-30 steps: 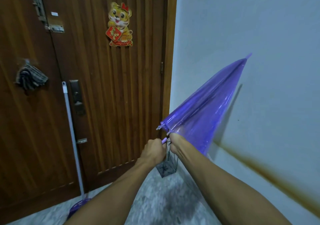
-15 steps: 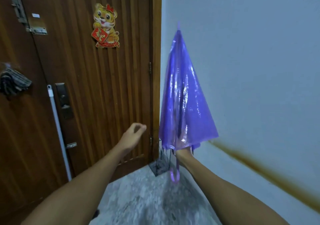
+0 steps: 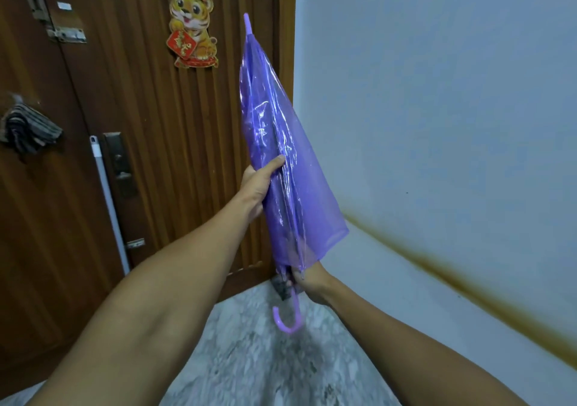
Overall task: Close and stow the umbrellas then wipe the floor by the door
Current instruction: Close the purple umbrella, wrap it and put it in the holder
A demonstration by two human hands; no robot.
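Note:
A folded purple see-through umbrella (image 3: 281, 143) stands nearly upright in front of the door corner, tip up and hooked handle hanging below. My right hand (image 3: 307, 279) grips its shaft just under the canopy's loose lower edge. My left hand (image 3: 259, 184) wraps round the middle of the canopy from the left, thumb lying on the plastic. A dark wire stand (image 3: 281, 287) on the floor in the corner is mostly hidden behind the umbrella.
A brown wooden door (image 3: 150, 143) fills the left, with a tiger sticker (image 3: 192, 27) and a dark lock plate (image 3: 120, 165). A white mop pole (image 3: 109, 202) leans on it. A striped cloth (image 3: 28, 127) hangs at far left. Grey marble floor (image 3: 249, 358) lies below, a stained white wall (image 3: 437, 124) on the right.
The umbrella swung from pointing up-right to nearly upright. My left hand let go near the handle, lifted free, then took hold of the canopy's middle. The view shifted slightly.

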